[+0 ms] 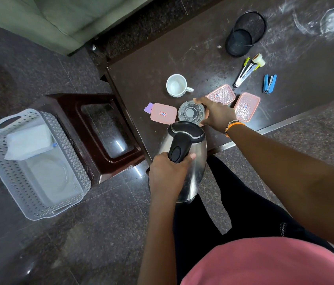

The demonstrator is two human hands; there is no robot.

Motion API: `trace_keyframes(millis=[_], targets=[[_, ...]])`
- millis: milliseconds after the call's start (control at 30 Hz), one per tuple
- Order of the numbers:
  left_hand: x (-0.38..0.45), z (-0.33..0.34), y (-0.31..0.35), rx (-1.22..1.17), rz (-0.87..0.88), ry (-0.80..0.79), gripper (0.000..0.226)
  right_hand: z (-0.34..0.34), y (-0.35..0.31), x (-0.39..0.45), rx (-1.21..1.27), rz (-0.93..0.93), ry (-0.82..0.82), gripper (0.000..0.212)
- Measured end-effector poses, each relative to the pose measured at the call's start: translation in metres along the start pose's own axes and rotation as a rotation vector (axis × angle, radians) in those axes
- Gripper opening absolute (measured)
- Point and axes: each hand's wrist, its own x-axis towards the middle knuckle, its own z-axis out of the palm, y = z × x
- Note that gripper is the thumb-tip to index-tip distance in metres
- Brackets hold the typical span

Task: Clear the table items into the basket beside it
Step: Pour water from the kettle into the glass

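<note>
My left hand (167,175) grips the black handle of a steel electric kettle (190,161), held off the near edge of the dark table (182,54). My right hand (216,114) curls round the rim of a clear glass (190,113) standing on the table. Around the glass lie three pink lidded boxes (163,113), (221,94), (246,106) and a white mug (176,85). The grey perforated basket (18,188) sits on the floor at the left, holding a white packet (28,142) and a clear dish.
Farther back on the table are a black mesh holder (244,31), a tape roll (259,59), a cutter (244,74) and a blue stapler (269,83). A dark wooden stool (73,103) stands between table and basket. My legs are below the kettle.
</note>
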Motion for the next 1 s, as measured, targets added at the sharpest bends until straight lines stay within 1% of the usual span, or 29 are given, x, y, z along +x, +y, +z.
trace_keyframes(millis=[467, 567, 700, 1000], targets=[[-0.0006, 0.0022, -0.0002, 0.017, -0.014, 0.006, 0.043, 0.0013, 0.0004, 0.0000, 0.000, -0.022, 0.016, 0.057], [-0.0006, 0.0015, 0.0000, 0.022, -0.015, 0.010, 0.045, 0.0018, 0.0007, -0.0001, 0.005, -0.026, 0.025, 0.059], [-0.0015, 0.0002, 0.0010, 0.023, -0.007, 0.010, 0.043, 0.0015, 0.0005, -0.0004, 0.012, -0.025, 0.032, 0.060], [-0.0034, 0.0010, 0.0049, 0.029, -0.013, -0.007, 0.042, 0.0005, -0.0012, -0.0011, 0.013, -0.019, 0.004, 0.060]])
